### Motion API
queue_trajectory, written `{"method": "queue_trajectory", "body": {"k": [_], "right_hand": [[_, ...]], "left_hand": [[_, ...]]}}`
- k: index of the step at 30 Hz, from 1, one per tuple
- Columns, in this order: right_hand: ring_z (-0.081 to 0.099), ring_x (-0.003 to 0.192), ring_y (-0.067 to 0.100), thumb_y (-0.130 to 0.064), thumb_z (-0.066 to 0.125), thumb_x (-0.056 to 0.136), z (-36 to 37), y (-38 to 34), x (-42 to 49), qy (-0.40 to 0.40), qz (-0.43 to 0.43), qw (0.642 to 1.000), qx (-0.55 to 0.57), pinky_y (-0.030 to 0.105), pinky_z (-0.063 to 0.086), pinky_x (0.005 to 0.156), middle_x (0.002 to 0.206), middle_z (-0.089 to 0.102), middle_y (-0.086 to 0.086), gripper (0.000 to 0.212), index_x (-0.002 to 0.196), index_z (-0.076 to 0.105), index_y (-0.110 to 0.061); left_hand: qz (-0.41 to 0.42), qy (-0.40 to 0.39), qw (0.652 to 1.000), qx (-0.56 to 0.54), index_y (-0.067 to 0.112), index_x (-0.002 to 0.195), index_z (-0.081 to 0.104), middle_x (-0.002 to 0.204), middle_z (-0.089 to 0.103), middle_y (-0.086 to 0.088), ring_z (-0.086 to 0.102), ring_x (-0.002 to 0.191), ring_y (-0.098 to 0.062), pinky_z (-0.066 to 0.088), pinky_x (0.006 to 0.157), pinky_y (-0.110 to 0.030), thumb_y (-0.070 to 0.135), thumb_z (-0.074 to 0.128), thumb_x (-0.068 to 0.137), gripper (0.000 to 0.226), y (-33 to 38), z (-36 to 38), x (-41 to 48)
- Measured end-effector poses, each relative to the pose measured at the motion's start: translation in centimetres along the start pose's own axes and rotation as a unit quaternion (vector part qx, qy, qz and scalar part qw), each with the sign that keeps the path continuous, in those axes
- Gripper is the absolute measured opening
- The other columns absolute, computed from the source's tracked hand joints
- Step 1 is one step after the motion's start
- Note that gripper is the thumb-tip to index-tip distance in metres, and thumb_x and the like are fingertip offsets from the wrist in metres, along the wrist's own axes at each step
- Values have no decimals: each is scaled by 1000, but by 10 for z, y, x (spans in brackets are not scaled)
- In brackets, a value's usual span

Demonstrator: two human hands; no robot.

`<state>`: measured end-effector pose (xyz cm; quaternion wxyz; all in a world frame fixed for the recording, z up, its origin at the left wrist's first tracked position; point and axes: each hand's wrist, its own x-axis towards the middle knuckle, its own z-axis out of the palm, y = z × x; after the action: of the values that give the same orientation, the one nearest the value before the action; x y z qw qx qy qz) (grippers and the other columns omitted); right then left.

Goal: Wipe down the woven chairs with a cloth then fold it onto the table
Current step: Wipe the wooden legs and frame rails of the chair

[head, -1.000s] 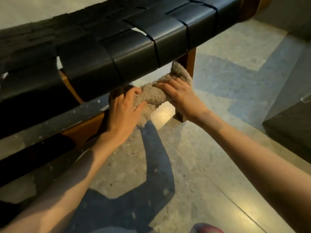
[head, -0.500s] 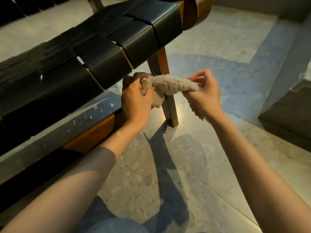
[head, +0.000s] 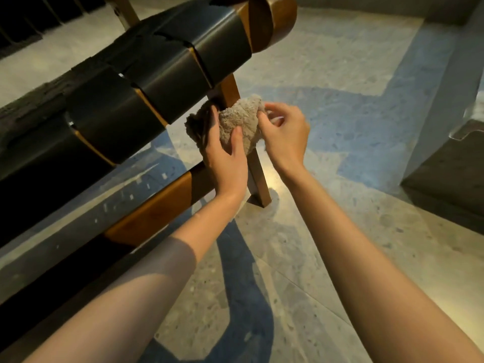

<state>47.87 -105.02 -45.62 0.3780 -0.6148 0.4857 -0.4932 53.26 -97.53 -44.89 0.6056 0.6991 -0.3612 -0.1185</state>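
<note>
- The cloth (head: 241, 119), a beige terry rag, was bunched into a lump and held up in the air between both hands, just below the front edge of the woven chair (head: 157, 82).
- It sat right in front of the chair's wooden leg (head: 258, 176), covering the upper part of it (whether the rag actually touched the wood could not be told from this angle).
- The left hand (head: 226, 163) gripped the cloth from below and from the left: the thumb lay across the front of the lump, and the fingers curled round its shaded far side.
- The right hand (head: 285, 134) pinched the cloth's right edge between thumb and curled fingertips, its back turned toward the camera.
- Both forearms were bare and reached forward from the bottom of the view.
- The chair's seat was made of wide black straps (head: 170, 87) wrapped over a brown wooden frame, with a wooden rail (head: 157, 208) running low beneath it.
- The speckled stone floor (head: 327, 244) carried the arms' blue-grey shadows.
- A dark block (head: 450, 179) stood well apart on the right.
</note>
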Motion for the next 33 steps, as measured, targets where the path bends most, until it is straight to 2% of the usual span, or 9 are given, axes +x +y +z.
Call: {"method": "queue_trajectory", "body": {"k": [5,7,9,12,14,18,23,28,33], "right_hand": [[56,115,7,-24,45,101,-4,1,-10,-190,25,964,182,39,48,100,123,62,-7,35,134,54,-19],[51,120,12,-23,46,100,-5,-12,0,-196,-20,966,168,40,45,102,129,56,2,39,139,48,-15],[49,121,16,-24,47,100,-1,-31,13,-190,-54,967,159,41,45,102,130,52,3,42,141,45,-14],[48,122,19,-24,46,100,4,-47,26,-192,-80,969,134,42,45,102,135,49,4,42,140,45,-12],[48,121,22,-23,45,100,2,-37,26,-212,-78,967,120,44,45,101,135,49,8,40,139,46,-13],[52,118,25,-22,44,101,-8,2,10,-245,-48,964,95,48,45,99,126,57,10,36,136,51,-17],[54,111,22,-21,46,100,-19,40,-17,-253,-8,965,70,52,44,95,118,62,3,28,123,57,-32],[56,107,22,-22,48,99,-25,56,-23,-254,2,966,44,52,47,90,117,64,-2,28,123,62,-25],[54,113,10,-16,51,97,-38,80,-54,-206,40,977,47,41,47,97,114,61,-14,31,118,58,-38]], "left_hand": [[3,62,998,-28,5,138,42,135,51,-12,48,126,-16,44,102,-30,15,60,91,51,8,-2,8],[-7,90,994,-61,3,129,50,127,57,-10,52,115,-4,46,97,-20,11,62,89,43,16,-4,16],[-31,103,989,-102,8,94,63,98,67,2,55,85,16,45,75,-3,4,62,88,7,21,-4,27],[-57,104,987,-111,23,59,46,53,54,16,48,50,23,40,54,1,-6,56,87,42,20,-5,38],[-59,109,986,-112,16,84,56,86,62,10,56,76,21,46,70,-4,1,62,87,16,22,-4,35],[-25,72,993,-93,15,120,58,124,59,-4,54,118,-11,49,95,-26,11,67,85,37,6,-1,10],[33,75,997,14,5,120,60,125,58,-11,51,121,-17,40,94,-7,9,71,82,41,-18,9,-20],[55,53,996,45,8,113,64,120,58,-8,53,117,-18,43,97,-15,4,72,79,35,-26,9,-38],[-47,-7,999,11,7,119,62,122,53,1,48,105,17,34,80,6,-2,67,82,39,-42,13,-70]]}}
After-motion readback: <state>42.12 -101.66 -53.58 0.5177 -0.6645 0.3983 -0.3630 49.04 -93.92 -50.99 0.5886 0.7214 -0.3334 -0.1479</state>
